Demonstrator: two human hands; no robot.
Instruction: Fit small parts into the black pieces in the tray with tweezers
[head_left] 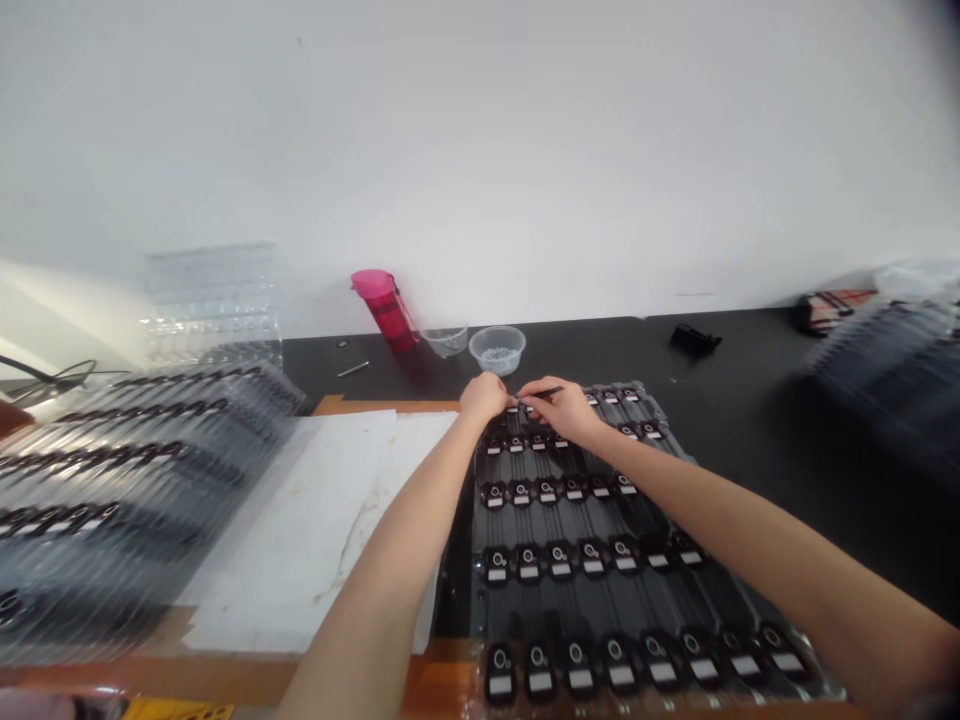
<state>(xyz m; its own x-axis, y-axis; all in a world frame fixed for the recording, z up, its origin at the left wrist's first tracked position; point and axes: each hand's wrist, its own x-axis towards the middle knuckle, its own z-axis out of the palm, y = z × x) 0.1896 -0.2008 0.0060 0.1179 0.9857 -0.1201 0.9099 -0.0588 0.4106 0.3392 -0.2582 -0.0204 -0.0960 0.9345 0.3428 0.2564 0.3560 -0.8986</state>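
A clear plastic tray point(570, 600) holds rows of small black parts point(559, 557) with ring marks and white labels. At its far left corner my left hand point(486, 396) is closed over the first part of the back row; what its fingers hold is too small to make out. Just to the right, my right hand point(564, 408) pinches a thin dark pen-like tool point(551, 391), its tip pointing left toward the left fingertips. Behind the hands stands a clear round bowl point(498, 350) with small pale pieces inside.
White sheets point(300, 520) lie left of the tray. Stacked filled trays point(135, 480) stand at far left, more stacks point(900, 350) at far right. Toward the wall are a pink bottle point(390, 312), another clear bowl point(445, 340), a metal rod point(352, 369) and a black object point(694, 340).
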